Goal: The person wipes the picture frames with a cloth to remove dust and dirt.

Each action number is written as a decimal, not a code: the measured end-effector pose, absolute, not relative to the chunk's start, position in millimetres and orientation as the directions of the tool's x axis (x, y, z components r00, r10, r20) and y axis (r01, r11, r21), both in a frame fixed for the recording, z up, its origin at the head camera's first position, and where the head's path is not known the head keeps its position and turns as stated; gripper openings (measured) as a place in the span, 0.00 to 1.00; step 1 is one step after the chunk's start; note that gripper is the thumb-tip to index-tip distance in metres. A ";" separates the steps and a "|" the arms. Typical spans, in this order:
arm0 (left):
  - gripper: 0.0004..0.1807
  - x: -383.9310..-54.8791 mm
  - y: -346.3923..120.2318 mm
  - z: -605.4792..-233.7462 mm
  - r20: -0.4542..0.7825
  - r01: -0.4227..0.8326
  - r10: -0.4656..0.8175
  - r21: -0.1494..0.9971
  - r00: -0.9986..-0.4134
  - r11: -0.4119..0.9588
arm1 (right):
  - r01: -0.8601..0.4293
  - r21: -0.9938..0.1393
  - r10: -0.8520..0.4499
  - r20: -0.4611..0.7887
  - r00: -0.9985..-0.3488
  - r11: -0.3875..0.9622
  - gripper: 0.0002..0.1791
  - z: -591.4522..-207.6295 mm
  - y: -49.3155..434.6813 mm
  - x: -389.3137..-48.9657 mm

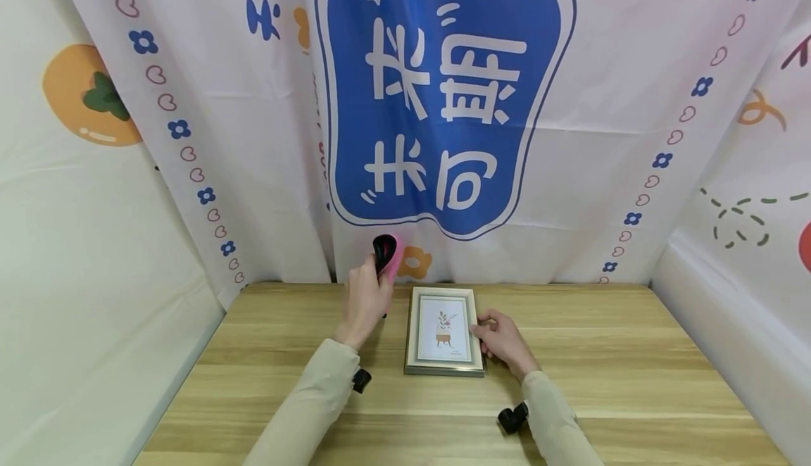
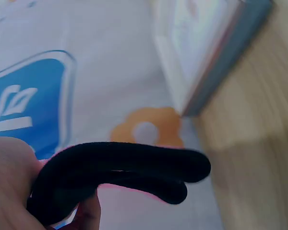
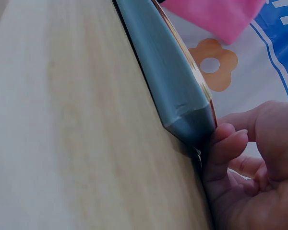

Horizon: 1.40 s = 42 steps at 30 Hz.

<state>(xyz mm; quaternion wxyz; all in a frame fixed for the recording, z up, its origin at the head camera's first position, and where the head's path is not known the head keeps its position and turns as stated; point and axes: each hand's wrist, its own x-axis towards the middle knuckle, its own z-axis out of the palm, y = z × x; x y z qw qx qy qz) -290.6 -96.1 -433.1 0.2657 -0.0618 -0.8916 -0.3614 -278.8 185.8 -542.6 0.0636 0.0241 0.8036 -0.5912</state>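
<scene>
A picture frame (image 1: 413, 339) with a pale border lies face up on the wooden table, showing a print of a plant in an orange pot. My right hand (image 1: 505, 341) holds its right edge, the thumb at the front border and fingers along the side. Close up in the right wrist view, the grey-blue side of the picture frame (image 3: 165, 62) meets the fingertips. My left hand (image 1: 367, 300) grips a soft folded pad (image 2: 120, 158), black on one face and pink on the other, raised just left of the frame's top. Its folded ends curve away from the fingers.
The wooden table (image 1: 285, 395) ends at a white printed curtain (image 1: 602, 191) close behind the frame. White cloth walls stand on both sides. Black wrist cameras (image 1: 512, 418) hang at the sleeves.
</scene>
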 end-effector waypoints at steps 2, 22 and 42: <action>0.02 -293.9 -98.0 -441.1 0.511 0.277 -0.070 0.570 -0.857 0.773 | 0.117 -0.947 -0.033 -0.133 -0.991 0.298 0.14 -542.5 186.3 -278.7; 0.11 -296.8 -37.2 -508.5 0.489 0.364 0.189 0.292 -0.851 0.884 | 0.116 -0.954 -0.036 -0.130 -0.991 0.275 0.14 -540.6 183.4 -277.9; 0.21 -293.7 0.4 -514.0 0.384 0.301 0.279 -0.001 -0.880 0.954 | 0.131 -0.950 -0.032 -0.146 -0.989 0.283 0.14 -541.3 186.1 -280.0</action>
